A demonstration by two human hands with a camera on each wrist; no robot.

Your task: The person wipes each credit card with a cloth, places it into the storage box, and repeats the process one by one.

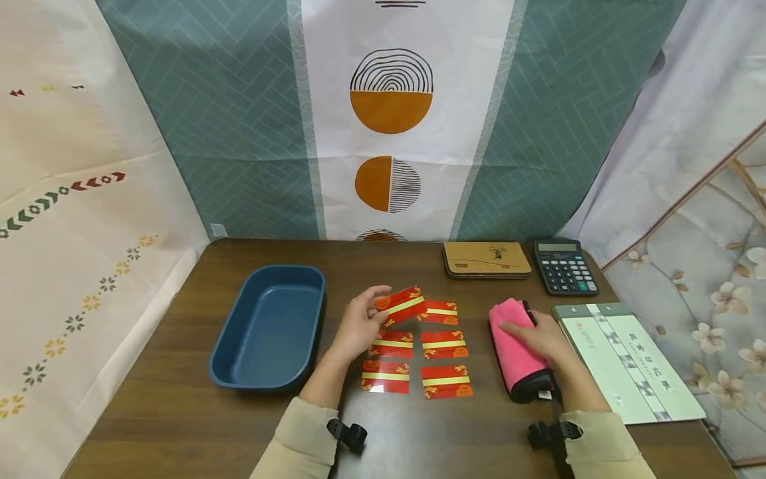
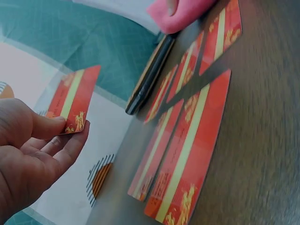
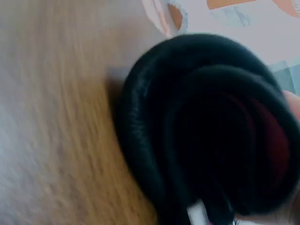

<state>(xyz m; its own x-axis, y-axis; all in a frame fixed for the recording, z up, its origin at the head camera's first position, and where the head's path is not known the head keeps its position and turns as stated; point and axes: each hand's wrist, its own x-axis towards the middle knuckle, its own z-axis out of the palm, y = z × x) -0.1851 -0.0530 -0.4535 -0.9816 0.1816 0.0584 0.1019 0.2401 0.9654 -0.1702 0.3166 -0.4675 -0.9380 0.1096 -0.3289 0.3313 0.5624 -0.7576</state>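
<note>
Fingers [image 2: 70, 147] of the left hand [image 1: 358, 324] pinch one end of a red card [image 1: 403, 306], raised off the worktop [image 1: 455, 446], while those of the right hand [image 1: 541, 336] grip a pink roll [image 1: 516, 349] with black trim.

Across the brown worktop, a blue tray [image 1: 269, 326] stands at left, opposite a green pad [image 1: 622, 362] at right. Next in size, the pink roll lies between the pad and the cards; a brown book [image 1: 487, 259] rests near the back edge, with a calculator [image 1: 565, 267] just beside it. Smallest are five other cards [image 1: 444, 344], lying flat in two columns, three at right and two at left, the raised card near the left column's far end.

The step in hand appears to be picking up or laying down that single card; which one, the frames cannot tell. Either way, the next move seems to call for a light, steady pinch, clear of the neighbouring cards.
</note>
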